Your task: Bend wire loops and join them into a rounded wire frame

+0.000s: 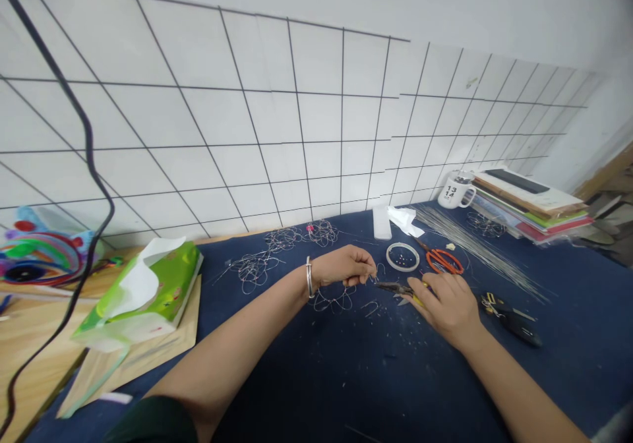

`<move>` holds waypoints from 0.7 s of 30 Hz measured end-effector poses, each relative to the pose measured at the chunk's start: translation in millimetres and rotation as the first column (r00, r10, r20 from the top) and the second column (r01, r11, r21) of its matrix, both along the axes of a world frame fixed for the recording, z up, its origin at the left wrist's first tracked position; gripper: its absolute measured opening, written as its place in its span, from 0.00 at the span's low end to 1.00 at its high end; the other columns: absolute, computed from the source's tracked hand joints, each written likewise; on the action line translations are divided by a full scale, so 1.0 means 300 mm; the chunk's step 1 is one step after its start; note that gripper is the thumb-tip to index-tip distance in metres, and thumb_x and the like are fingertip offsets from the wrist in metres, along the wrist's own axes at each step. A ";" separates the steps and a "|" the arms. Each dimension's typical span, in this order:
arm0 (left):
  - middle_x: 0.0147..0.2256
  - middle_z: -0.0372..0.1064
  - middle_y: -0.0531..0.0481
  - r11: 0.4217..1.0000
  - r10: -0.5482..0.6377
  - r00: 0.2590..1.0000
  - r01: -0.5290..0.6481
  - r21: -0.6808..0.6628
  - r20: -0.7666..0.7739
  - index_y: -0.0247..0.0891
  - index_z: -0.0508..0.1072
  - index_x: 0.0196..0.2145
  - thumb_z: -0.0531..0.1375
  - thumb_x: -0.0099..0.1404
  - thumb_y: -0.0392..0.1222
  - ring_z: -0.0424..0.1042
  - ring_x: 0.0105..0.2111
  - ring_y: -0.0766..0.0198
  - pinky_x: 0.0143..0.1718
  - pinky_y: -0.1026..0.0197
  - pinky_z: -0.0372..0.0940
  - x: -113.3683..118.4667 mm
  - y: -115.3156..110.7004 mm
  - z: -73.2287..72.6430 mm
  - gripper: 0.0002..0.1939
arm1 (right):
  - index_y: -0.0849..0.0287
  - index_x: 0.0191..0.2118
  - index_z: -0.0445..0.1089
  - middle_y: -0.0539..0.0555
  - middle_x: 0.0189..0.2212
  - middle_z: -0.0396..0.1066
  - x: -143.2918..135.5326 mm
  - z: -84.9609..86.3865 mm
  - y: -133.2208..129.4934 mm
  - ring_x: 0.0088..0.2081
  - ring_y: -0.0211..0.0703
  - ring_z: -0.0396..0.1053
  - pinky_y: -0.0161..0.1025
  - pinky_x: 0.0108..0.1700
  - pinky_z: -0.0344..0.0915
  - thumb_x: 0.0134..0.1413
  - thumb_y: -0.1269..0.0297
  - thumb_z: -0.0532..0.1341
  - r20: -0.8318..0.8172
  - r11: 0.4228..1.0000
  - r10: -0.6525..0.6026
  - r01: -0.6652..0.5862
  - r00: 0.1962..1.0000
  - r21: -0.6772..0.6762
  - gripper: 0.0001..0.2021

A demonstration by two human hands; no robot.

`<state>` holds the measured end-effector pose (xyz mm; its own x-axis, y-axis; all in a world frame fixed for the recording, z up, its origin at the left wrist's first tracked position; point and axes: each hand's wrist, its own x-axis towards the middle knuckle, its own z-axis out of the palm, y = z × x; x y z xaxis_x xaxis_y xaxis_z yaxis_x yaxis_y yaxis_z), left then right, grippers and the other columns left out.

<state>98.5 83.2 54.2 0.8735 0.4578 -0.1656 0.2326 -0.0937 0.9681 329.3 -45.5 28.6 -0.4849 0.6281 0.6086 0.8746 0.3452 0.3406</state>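
Thin wire (374, 277) sits just off the pliers' tips, pinched between the left hand's (346, 266) thumb and fingertips, seemingly for steadiness; the right hand (451, 304) wraps the yellow-handled pliers (394, 287), angled toward it, presumably for fine control.

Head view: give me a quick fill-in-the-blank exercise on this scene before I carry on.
1. The right hand grips a pair of yellow-handled ____.
2. The number above 14 on the white mug is ____.
3. The cloth under the hands is dark ____.
4. The green tissue pack is on the picture's ____ side.

Missing words: pliers; 13; blue; left.
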 end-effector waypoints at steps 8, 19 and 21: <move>0.22 0.64 0.53 1.000 -0.006 1.000 0.006 0.003 -0.003 0.33 0.70 0.33 0.55 0.59 0.41 0.58 0.16 0.76 0.17 0.70 0.53 -0.001 0.001 -0.005 0.09 | 0.56 0.41 0.67 0.54 0.32 0.67 0.001 0.000 0.000 0.34 0.41 0.60 0.40 0.37 0.53 0.49 0.60 0.61 0.010 1.000 -0.004 0.004 1.000 -0.010 0.13; 0.25 0.64 0.51 0.943 0.056 0.998 -0.040 0.331 -0.038 0.35 0.68 0.34 0.49 0.61 0.38 0.59 0.19 0.74 0.21 0.69 0.56 0.009 -0.024 0.019 0.09 | 0.56 0.39 0.68 0.53 0.28 0.66 0.000 0.001 0.002 0.32 0.39 0.61 0.38 0.36 0.54 0.49 0.59 0.60 0.014 1.000 -0.015 0.016 1.000 -0.021 0.11; 0.26 0.65 0.51 0.882 0.085 0.996 -0.064 0.467 -0.024 0.35 0.68 0.33 0.47 0.62 0.36 0.61 0.21 0.73 0.24 0.68 0.57 0.015 -0.035 0.030 0.10 | 0.57 0.39 0.68 0.53 0.28 0.66 -0.002 0.005 0.004 0.31 0.39 0.62 0.37 0.36 0.55 0.50 0.59 0.59 0.019 0.999 -0.016 0.017 1.000 -0.039 0.11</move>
